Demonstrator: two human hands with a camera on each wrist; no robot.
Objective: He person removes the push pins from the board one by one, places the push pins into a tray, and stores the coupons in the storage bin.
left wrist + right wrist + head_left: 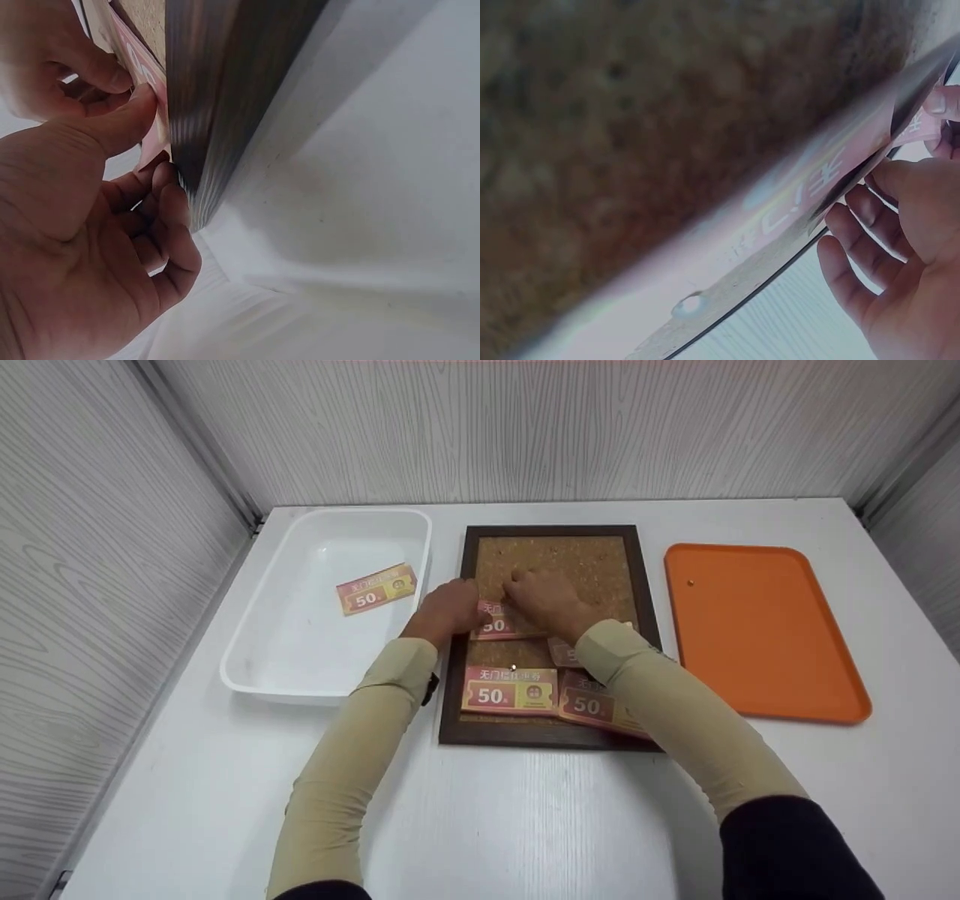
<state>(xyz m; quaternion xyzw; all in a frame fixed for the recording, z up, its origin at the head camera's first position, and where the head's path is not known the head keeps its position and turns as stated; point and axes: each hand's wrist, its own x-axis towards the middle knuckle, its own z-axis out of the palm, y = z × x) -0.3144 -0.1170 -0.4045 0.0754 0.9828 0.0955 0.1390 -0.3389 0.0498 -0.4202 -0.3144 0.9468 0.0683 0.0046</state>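
A dark-framed cork board [551,733] lies on the table. At its left side my left hand [453,611] pinches the edge of a pink and yellow coupon [495,630] printed with 50. In the left wrist view its thumb [139,112] lies over the coupon, with curled fingers beside the frame. My right hand [551,598] is bent over the top of the same coupon, fingertips right at its upper edge; whether it holds a pin I cannot tell. Below, one coupon [510,697] bears a pin [514,667]. Another coupon [589,706] is partly behind my right forearm.
A white tub [262,667] on the left contains one loose coupon [376,589]. On the right lies an orange tray [757,637] with a small pin [691,583] near its upper left corner. A further coupon [564,654] shows beside my right wrist.
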